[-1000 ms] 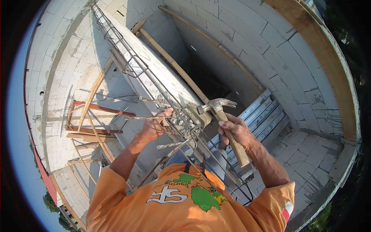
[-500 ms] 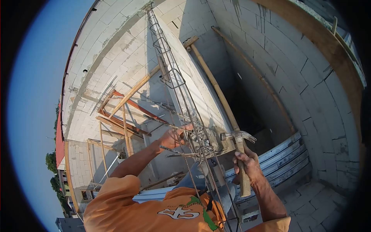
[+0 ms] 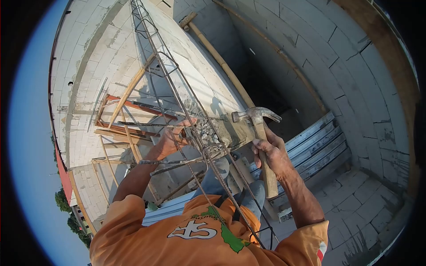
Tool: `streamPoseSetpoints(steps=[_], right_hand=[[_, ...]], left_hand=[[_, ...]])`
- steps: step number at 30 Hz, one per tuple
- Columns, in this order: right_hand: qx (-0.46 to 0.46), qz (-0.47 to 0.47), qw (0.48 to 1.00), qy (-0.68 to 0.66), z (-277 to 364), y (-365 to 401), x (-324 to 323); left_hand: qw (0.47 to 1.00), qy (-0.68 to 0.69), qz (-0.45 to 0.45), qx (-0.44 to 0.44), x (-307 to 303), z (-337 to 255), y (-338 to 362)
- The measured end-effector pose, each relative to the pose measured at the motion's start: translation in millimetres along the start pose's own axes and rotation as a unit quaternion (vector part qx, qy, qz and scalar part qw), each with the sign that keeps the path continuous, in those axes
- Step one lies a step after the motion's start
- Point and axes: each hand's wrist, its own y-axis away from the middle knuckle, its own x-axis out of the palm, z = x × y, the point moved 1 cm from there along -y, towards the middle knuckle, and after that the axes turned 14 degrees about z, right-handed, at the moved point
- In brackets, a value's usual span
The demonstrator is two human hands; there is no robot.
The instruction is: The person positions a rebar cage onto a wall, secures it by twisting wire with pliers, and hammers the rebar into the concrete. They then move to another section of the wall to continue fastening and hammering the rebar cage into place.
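Note:
My right hand [image 3: 274,154] grips a claw hammer [image 3: 262,146] by its wooden handle, with the metal head up and clear of the concrete. My left hand [image 3: 172,139] is closed at the left side of the rebar cage [image 3: 179,95], against the broken concrete. Its fingers curl around something the bars and rubble hide. Chipped grey concrete [image 3: 207,132] lies inside the cage, between my two hands. Several rebar ends [image 3: 153,162] stick out to the left, near my left wrist.
A bamboo pole [image 3: 222,62] runs beside the pale wall top [image 3: 199,62], above a dark gap. Ribbed metal sheets [image 3: 310,144] lie low at right. Wooden framing [image 3: 128,137] stands at left. Block walls [image 3: 328,57] rise around me.
My view has shifted, so the cage and both hands appear further left and higher. The hammer stays in my right hand, and my left hand stays at the broken concrete.

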Motion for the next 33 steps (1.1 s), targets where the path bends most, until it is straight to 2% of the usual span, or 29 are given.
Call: streamPoseSetpoints(steps=[1,2,3,4,6,8,9,11,13,15,17,19,21,23,25,26,27,28,29,31,32,33], right_hand=[[0.047,0.074,0.995,0.037,-2.9,1.3,8.5],[0.029,0.060,0.997,0.047,-5.3,2.3,12.3],[0.032,0.056,0.997,0.044,-7.2,3.1,10.3],[0.028,0.038,0.999,0.020,-8.8,3.3,5.9],[0.024,0.021,0.999,-0.005,-8.4,3.2,-0.3],[-0.043,-0.030,0.995,-0.081,-3.3,2.2,-9.5],[-0.041,-0.029,0.995,-0.082,-3.1,1.2,-14.7],[-0.109,-0.109,0.985,-0.081,-2.9,0.8,-25.4],[-0.107,-0.140,0.980,-0.087,-7.1,-0.7,-13.8],[0.026,0.058,0.998,0.018,-21.7,1.6,5.1],[0.019,0.037,0.999,0.025,-23.9,6.9,6.8],[-0.018,-0.001,0.999,-0.047,-18.0,10.6,-4.9],[-0.038,-0.021,0.996,-0.075,-13.0,9.7,-20.8],[-0.113,-0.121,0.981,-0.101,-8.7,7.1,-30.6],[-0.115,-0.145,0.979,-0.090,-12.5,4.0,-23.8],[-0.051,-0.038,0.998,-0.014,-19.0,4.3,-11.3],[0.013,0.070,0.995,0.063,-23.8,3.6,0.1],[0.002,0.058,0.998,0.035,-23.3,6.6,5.4],[0.005,0.053,0.998,0.032,-25.7,9.5,1.0],[-0.038,-0.007,0.995,-0.095,-24.9,9.9,-17.7],[-0.069,-0.049,0.991,-0.102,-22.1,10.6,-25.2],[-0.068,-0.050,0.991,-0.102,-22.8,8.9,-28.1]], left_hand=[[0.997,0.080,0.007,0.000,-2.1,0.5,0.3],[0.997,0.081,0.007,-0.002,-4.4,-0.6,0.9],[0.997,-0.081,0.015,0.003,-2.2,-10.8,-2.6],[0.970,-0.241,0.023,0.011,0.3,-16.6,-6.2],[0.973,-0.225,0.027,0.034,2.7,-17.9,-9.9],[0.975,-0.212,0.027,0.059,4.0,-19.7,-9.1],[0.979,-0.203,0.021,0.025,5.3,-20.6,-6.5],[0.981,-0.192,0.019,-0.009,5.8,-16.9,-4.9],[0.986,-0.152,0.027,0.065,2.9,-9.5,-5.9],[0.985,-0.155,0.023,0.067,0.1,-7.9,-6.4],[0.986,-0.150,0.024,0.063,-1.6,-9.8,-1.4],[0.996,-0.083,0.012,-0.042,-2.9,-10.9,2.1],[0.999,-0.043,0.006,-0.018,-0.8,-3.8,3.6],[1.000,-0.006,-0.002,0.006,-0.9,0.2,5.5],[0.997,0.064,-0.001,0.040,1.8,-0.6,0.3],[0.997,0.062,0.000,0.040,1.5,-2.7,-3.9],[0.998,-0.029,0.005,0.061,-0.5,-7.8,-9.1],[0.990,-0.115,0.011,0.081,0.0,-10.0,-12.4],[0.991,-0.110,0.014,0.079,1.2,-8.7,-10.9],[0.995,-0.091,0.012,0.046,-2.6,-8.4,-9.2],[0.995,-0.090,0.011,0.045,-0.1,-9.0,-9.7],[0.986,-0.144,0.001,0.081,5.0,-14.3,-15.8]])
